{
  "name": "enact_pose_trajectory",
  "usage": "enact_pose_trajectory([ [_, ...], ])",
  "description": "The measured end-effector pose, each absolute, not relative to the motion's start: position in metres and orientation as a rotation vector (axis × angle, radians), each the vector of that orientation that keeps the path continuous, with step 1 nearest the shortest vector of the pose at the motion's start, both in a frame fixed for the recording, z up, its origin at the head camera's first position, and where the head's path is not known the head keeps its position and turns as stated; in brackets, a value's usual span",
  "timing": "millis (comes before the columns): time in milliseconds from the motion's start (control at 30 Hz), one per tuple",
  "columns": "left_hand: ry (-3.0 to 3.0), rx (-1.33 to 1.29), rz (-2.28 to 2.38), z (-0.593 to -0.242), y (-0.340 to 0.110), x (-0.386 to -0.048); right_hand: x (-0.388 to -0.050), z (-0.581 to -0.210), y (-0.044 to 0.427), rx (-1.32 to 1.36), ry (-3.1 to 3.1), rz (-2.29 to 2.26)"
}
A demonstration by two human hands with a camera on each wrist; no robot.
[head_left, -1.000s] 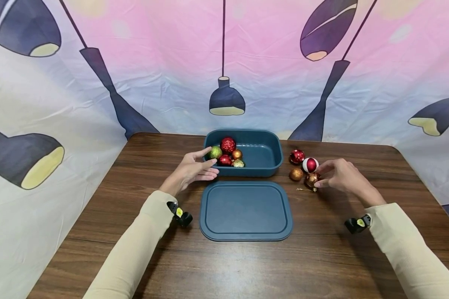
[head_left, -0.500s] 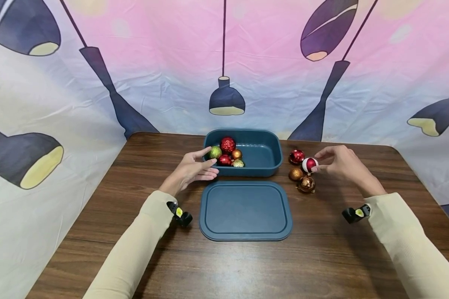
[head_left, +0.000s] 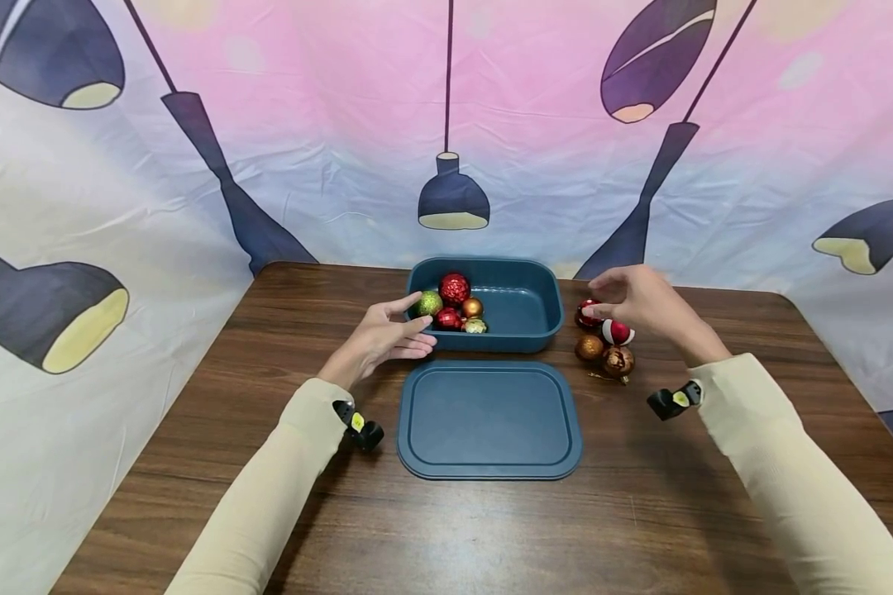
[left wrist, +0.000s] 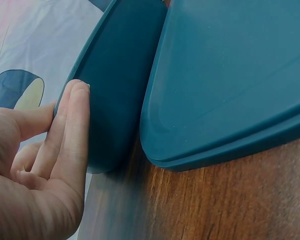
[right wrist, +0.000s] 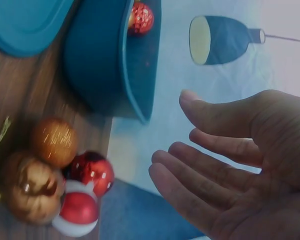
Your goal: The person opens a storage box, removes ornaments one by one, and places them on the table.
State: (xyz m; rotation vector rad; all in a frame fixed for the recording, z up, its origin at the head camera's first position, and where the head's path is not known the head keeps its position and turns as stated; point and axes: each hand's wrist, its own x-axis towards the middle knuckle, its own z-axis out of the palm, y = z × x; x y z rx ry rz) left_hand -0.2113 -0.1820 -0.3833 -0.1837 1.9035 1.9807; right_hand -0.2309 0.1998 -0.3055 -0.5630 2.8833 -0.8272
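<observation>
At the front left corner of the blue box, my left hand grips the wall. In the left wrist view, straight fingers lie along the outside of the box, with another digit at the rim. My right hand hovers over the red ornament, fingers apart and holding nothing, as the right wrist view of the hand shows. Beside the red one lie a red-and-white ornament, an orange ornament and a shiny brown ornament.
Inside the box's left half sit several ornaments, among them a large red one and a green one. A flat blue lid lies on the wooden table in front. Behind hangs a printed cloth.
My right hand has left the brown ornament and moved left and back, past the red-and-white one to the red one. The brown ornament has shifted slightly. My left hand has stayed put.
</observation>
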Motion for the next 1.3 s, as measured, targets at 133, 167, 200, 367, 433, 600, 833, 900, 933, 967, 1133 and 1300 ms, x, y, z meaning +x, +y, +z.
enact_pose_trajectory([
  [133,1.906,-0.188,1.978,-0.383,-0.182,-0.211,-0.233,-0.303,0.186,-0.594,2.862,-0.848],
  [167,1.907,-0.19,1.976,-0.383,-0.182,-0.211,-0.234,-0.303,0.182,-0.604,2.859,-0.849],
  [200,1.908,-0.192,1.975,-0.383,-0.182,-0.211,-0.235,-0.303,0.179,-0.611,2.857,-0.848],
  [367,1.914,-0.195,1.972,-0.383,-0.181,-0.211,-0.239,-0.306,0.16,-0.654,2.819,-0.841],
  [433,1.914,-0.189,1.972,-0.384,-0.182,-0.211,-0.242,-0.309,0.152,-0.659,2.795,-0.835],
  [600,1.91,-0.18,1.973,-0.383,-0.182,-0.21,-0.247,-0.315,0.135,-0.707,2.743,-0.827],
  [833,1.908,-0.186,1.976,-0.383,-0.181,-0.211,-0.253,-0.323,0.115,-0.759,2.661,-0.835],
  [900,1.909,-0.19,1.975,-0.383,-0.181,-0.211,-0.254,-0.324,0.109,-0.736,2.644,-0.834],
  [933,1.909,-0.192,1.975,-0.383,-0.181,-0.211,-0.255,-0.325,0.106,-0.727,2.638,-0.83],
  [967,1.91,-0.193,1.974,-0.383,-0.181,-0.211,-0.255,-0.326,0.103,-0.717,2.632,-0.828],
  [1133,1.915,-0.189,1.97,-0.383,-0.181,-0.211,-0.256,-0.331,0.088,-0.724,2.589,-0.817],
  [1300,1.912,-0.186,1.971,-0.382,-0.182,-0.21,-0.258,-0.338,0.075,-0.7,2.546,-0.817],
])
